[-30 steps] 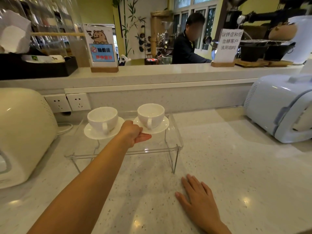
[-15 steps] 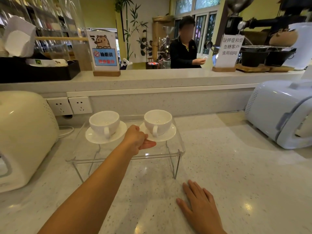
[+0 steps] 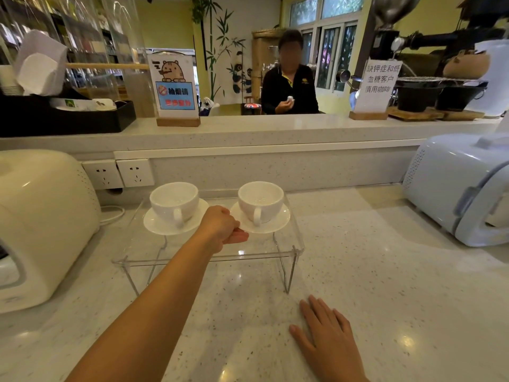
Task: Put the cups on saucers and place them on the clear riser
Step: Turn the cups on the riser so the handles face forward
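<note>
Two white cups stand on white saucers on top of the clear riser (image 3: 286, 250). The left cup (image 3: 174, 199) sits on the left saucer (image 3: 162, 226), its handle toward me. The right cup (image 3: 260, 201) sits on the right saucer (image 3: 278, 223). My left hand (image 3: 221, 228) reaches between the two and pinches the near left rim of the right saucer, thumb under it. My right hand (image 3: 327, 340) lies flat on the counter in front of the riser, fingers spread, holding nothing.
A cream appliance (image 3: 41, 224) stands close on the left, a pale blue appliance (image 3: 462, 186) on the right. Wall sockets (image 3: 118, 173) sit behind the riser below a raised ledge (image 3: 248, 130) with signs and a black tray. A person stands beyond the ledge.
The camera view has tilted up a little. My left hand has stayed at the right saucer's rim, closing a bit more on it. The right hand has not moved.
</note>
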A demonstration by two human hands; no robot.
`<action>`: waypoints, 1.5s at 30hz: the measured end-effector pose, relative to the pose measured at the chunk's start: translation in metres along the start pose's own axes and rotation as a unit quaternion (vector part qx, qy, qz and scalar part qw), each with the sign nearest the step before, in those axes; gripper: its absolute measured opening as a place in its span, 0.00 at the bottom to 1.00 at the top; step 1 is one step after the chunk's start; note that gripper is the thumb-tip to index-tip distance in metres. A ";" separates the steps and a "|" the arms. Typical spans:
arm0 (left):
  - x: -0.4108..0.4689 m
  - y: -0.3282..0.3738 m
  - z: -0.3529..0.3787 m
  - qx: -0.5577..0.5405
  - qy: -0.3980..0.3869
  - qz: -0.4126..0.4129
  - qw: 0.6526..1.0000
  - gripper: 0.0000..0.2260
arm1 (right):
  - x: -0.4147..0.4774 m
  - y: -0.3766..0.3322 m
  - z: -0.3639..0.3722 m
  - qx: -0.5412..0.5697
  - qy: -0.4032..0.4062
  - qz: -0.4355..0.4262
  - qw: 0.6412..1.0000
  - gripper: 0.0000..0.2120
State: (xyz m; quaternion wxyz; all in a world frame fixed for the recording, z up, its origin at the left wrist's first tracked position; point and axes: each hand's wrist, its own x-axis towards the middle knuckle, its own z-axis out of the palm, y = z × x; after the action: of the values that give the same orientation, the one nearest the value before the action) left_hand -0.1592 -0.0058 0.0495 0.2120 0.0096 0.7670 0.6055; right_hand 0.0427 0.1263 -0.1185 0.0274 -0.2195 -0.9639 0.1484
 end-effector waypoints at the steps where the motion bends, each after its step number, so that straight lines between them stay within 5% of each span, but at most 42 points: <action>1: 0.000 -0.001 0.001 -0.002 0.002 0.000 1.000 0.20 | 0.000 0.000 0.000 0.000 0.000 0.000 1.000 0.32; 22: -0.020 0.002 -0.001 0.026 -0.016 0.002 1.000 0.15 | -0.002 -0.002 -0.004 -0.001 -0.008 0.001 1.000 0.31; 26: -0.037 0.003 -0.023 0.154 0.043 0.083 0.984 0.13 | -0.002 -0.001 -0.005 -0.006 -0.014 0.005 1.000 0.31; 31: -0.060 -0.010 -0.077 0.098 0.121 0.124 0.980 0.07 | 0.002 -0.004 -0.008 -0.023 -0.043 0.019 0.999 0.31; 36: -0.050 -0.016 -0.123 0.083 0.226 0.076 0.968 0.12 | 0.007 -0.007 -0.014 -0.044 -0.090 0.026 0.995 0.32; 45: -0.026 -0.020 -0.132 0.057 0.180 -0.019 0.982 0.27 | 0.014 -0.017 -0.029 -0.060 -0.130 0.036 0.989 0.35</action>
State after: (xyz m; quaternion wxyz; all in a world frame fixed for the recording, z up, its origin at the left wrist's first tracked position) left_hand -0.1752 -0.1405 0.0625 0.0812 -0.1026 0.8259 0.5485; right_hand 0.0270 0.1258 -0.0862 -0.1162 -0.2345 -0.9578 0.1187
